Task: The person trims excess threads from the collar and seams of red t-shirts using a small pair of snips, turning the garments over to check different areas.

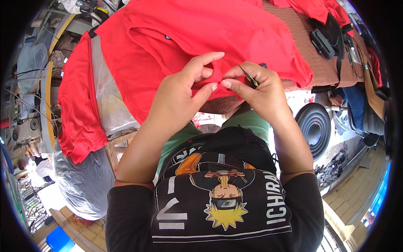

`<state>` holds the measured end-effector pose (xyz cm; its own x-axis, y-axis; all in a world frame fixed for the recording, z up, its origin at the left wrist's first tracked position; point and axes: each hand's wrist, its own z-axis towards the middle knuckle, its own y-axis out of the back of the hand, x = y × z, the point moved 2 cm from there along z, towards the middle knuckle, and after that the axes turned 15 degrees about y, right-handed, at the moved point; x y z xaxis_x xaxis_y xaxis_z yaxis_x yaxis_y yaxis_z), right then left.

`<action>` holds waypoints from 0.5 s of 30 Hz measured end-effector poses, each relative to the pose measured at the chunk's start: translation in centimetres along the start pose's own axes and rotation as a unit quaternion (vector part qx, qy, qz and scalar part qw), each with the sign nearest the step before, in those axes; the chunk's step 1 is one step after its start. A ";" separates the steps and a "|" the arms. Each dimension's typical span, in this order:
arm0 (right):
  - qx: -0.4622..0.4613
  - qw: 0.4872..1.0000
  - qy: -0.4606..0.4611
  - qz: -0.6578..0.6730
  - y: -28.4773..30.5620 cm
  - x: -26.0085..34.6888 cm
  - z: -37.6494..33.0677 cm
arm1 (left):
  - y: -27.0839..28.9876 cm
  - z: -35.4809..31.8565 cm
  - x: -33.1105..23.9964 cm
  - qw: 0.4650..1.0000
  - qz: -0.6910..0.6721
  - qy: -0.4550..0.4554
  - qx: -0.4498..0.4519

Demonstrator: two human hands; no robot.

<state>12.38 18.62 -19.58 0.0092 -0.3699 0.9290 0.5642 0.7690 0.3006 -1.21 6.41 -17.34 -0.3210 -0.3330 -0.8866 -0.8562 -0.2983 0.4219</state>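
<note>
A red garment (176,25) is spread over the table in front of me, its near edge hanging toward my lap. My left hand (182,86) pinches a fold of the red cloth between thumb and fingers. Close beside it, my right hand (256,86) pinches the same edge of cloth with thumb and forefinger. A small pair of thread snips (249,76), with a dark pointed blade, is tucked in that right hand. The fingertips of both hands nearly meet at the cloth's edge. What lies between them is too small to make out.
Another red cloth (79,101) hangs at the table's left side. On the brown table cover (289,25) at the right lie a black case (322,44) and a strap. A round black ribbed stool seat (313,131) stands at right; a plastic-wrapped bundle (82,185) sits at lower left.
</note>
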 end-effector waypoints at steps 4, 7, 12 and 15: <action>0.003 0.996 -0.043 0.076 0.1 -1.0 0.1 | -0.2 0.2 0.1 1.000 0.025 0.001 -0.009; 0.010 0.991 -0.046 0.124 0.2 -2.4 0.0 | -0.2 0.8 1.0 1.000 0.020 0.021 0.008; -0.024 0.980 -0.061 0.189 -0.2 -3.6 -0.3 | -0.2 1.4 1.8 0.999 0.016 0.038 0.014; -0.031 0.970 -0.047 0.238 0.3 -3.8 -0.1 | 0.1 1.5 2.4 0.999 -0.015 0.044 0.018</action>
<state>12.57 20.21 -23.00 0.2078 0.0710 0.9756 0.5630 0.8069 -0.1786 -2.65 6.94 -19.68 -0.2599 -0.4024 -0.8778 -0.8795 -0.2768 0.3872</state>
